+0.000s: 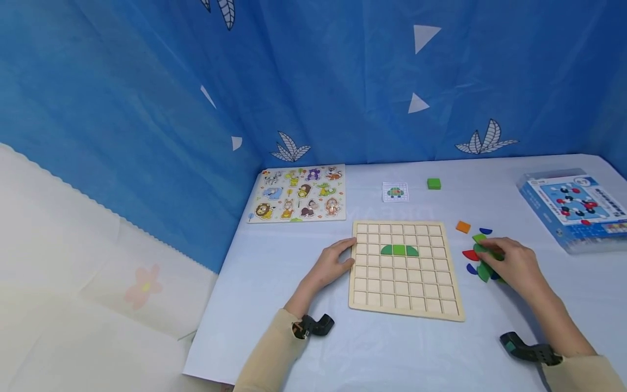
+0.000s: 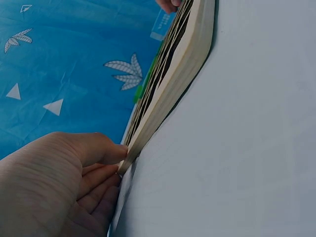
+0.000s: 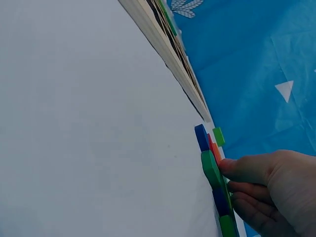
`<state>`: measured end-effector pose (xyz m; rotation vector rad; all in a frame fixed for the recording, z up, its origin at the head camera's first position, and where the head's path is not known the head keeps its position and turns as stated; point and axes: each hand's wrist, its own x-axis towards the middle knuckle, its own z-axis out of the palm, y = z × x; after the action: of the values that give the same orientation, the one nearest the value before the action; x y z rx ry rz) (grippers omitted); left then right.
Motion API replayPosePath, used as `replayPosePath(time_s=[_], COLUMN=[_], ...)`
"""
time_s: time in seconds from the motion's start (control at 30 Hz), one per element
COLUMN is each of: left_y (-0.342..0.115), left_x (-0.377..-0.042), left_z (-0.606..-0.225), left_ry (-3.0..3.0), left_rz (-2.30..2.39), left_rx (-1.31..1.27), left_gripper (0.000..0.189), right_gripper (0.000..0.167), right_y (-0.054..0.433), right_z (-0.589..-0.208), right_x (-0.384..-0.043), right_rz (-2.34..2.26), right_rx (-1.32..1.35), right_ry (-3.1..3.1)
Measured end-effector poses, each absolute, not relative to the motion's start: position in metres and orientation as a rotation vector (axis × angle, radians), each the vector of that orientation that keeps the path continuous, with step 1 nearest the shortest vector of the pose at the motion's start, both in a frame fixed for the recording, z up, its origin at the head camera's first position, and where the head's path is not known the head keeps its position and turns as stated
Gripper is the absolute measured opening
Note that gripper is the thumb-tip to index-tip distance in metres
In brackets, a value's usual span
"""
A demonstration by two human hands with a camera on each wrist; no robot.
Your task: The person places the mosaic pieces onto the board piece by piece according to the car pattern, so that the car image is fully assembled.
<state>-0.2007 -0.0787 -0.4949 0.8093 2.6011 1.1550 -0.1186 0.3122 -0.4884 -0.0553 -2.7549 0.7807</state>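
Note:
A wooden grid board (image 1: 406, 313) lies on the table with a light green square (image 1: 399, 250) on it, flanked by two dark green quarter-round pieces (image 1: 387, 250). My left hand (image 1: 329, 265) touches the board's left edge; in the left wrist view the thumb (image 2: 111, 152) rests at its rim. To the right of the board, my right hand (image 1: 511, 264) reaches into a pile of coloured pieces (image 1: 484, 272), partly hiding it. Thumb and fingers are right at a green piece (image 1: 477, 248); I cannot tell whether they pinch it.
An animal knob puzzle (image 1: 299, 195) lies at the back left. Behind the board are a small pattern card (image 1: 395, 192) and a green block (image 1: 434, 184). An orange square (image 1: 462, 226) lies by the board's right edge. A boxed molecule set (image 1: 573, 207) stands at the far right, before a blue curtain.

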Motion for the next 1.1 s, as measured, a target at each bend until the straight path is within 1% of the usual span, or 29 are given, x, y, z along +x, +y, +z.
replayPosePath(time_s=[0.37,0.8,1.1], left_y=[-0.0786,-0.0783,-0.0782], left_x=[-0.2009,-0.2008,-0.2005], left_z=[-0.4966,-0.4965,-0.4954], left_ry=[2.607,2.616,2.619], left_rz=[1.160,1.147,1.148], left_rx=[0.827,0.818,0.829], left_gripper=[0.053,0.052,0.053], right_gripper=[0.030,0.028,0.033], right_y=[0.3109,0.3108,0.3094], right_z=[-0.4871,-0.4932,-0.4930], right_x=[-0.1183,-0.1246,-0.1248], right_rz=[0.817,0.785,0.766], right_rx=[0.008,0.001,0.099], right_ry=[-2.797,-2.747,-2.722])
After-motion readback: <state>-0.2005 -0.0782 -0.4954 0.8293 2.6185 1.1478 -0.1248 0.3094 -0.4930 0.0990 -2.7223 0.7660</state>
